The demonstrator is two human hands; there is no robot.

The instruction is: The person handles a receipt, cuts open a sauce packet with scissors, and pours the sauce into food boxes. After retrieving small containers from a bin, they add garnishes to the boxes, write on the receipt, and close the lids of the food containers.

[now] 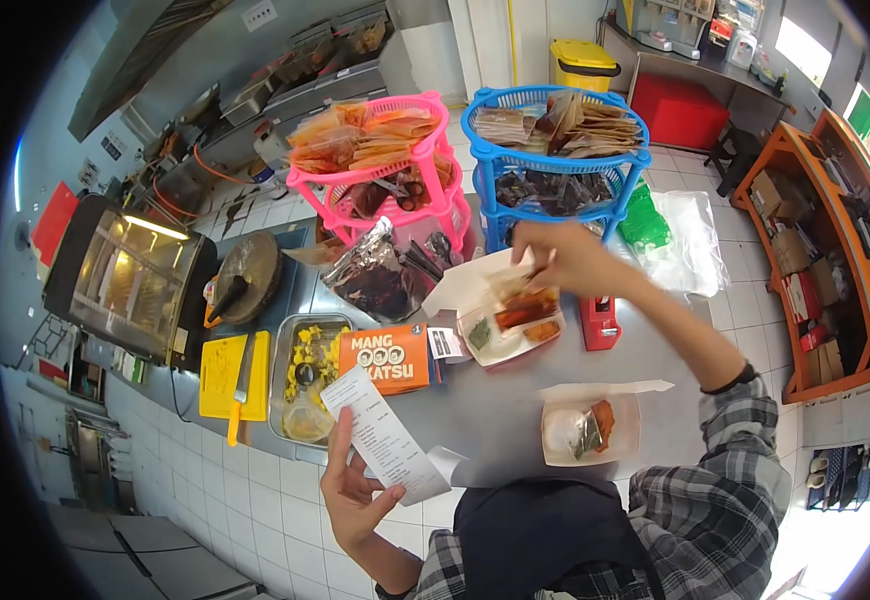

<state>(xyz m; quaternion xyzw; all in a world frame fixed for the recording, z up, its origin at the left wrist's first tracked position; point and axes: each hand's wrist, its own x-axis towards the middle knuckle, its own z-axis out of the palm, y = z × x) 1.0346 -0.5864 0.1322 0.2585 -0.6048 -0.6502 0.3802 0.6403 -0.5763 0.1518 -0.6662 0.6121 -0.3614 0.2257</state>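
My left hand [357,496] holds a long printed paper receipt [387,440] at the front, its fingers closed on the lower left edge. Over an open takeaway box [500,345], my right hand [562,258] pinches a small clear packet of reddish-brown sauce [525,307], blurred by motion. That box holds a green leafy piece and fried food. Nearer to me stands a second open box [555,445] with rice, a leaf and a fried piece. An orange printed box [385,357] lies left of the first box.
Pink [435,150] and blue [558,160] tiered baskets hold many packets. A foil bag [380,275], a red dispenser [601,325], a glass tray of yellow pieces [317,385], and a knife [242,390] on a yellow board [217,372] are around. Plastic bags [690,240] lie right.
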